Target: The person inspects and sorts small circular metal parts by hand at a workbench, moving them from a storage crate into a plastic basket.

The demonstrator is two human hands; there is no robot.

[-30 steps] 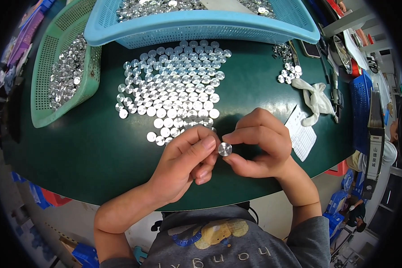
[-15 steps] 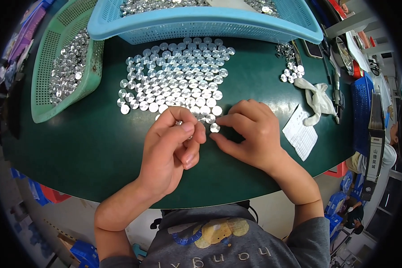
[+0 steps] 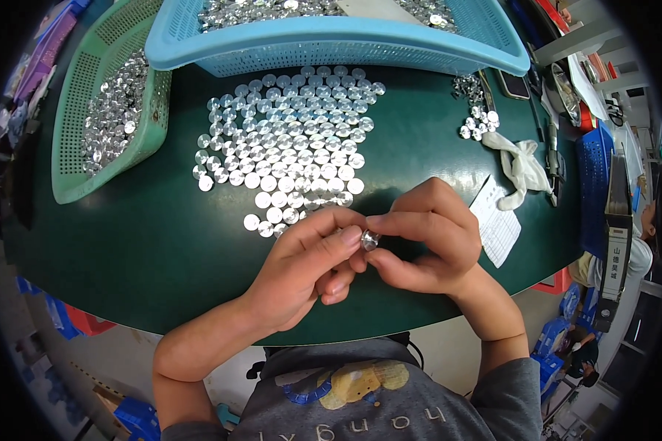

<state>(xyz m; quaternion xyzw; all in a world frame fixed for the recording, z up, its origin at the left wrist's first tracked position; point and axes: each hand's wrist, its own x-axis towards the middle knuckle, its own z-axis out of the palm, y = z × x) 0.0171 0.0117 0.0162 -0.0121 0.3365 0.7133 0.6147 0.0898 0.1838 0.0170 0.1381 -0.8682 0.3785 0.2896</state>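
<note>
Right in the middle of the frame, the two hands come together over a small shiny disc (image 3: 371, 241), held up tilted just above the lower end of the layout! The right hand (image 3: 434, 241) has it pinched, forefinger over the top and thumb underneath, coming in from the right. The left hand (image 3: 301, 264) meets it from the other side, thumb tip close against the disc's left edge, fingers curled in behind; whether those fingers grip the disc or something else, I cannot tell. Beyond the hands, what a spread: rows of discs (image 3: 294, 143) packed close on the green table (image 3: 162, 268), running from the centre toward the top of the frame, the near rows partly hidden by the left hand. Across the top sits the blue basket (image 3: 338, 33), loaded with silvery parts, a flat pale piece lying over them. Over to the upper left, the green basket (image 3: 65, 158) carries its own heap of parts (image 3: 114, 117). Swing to the upper right: a small cluster of discs (image 3: 478, 123) lies just below some dark bits (image 3: 467, 88), with a phone (image 3: 515, 85) near them. Below the cluster, a crumpled white cloth (image 3: 521, 167), and right beside it a paper slip (image 3: 497, 224), lying at a slant near the right hand.
</note>
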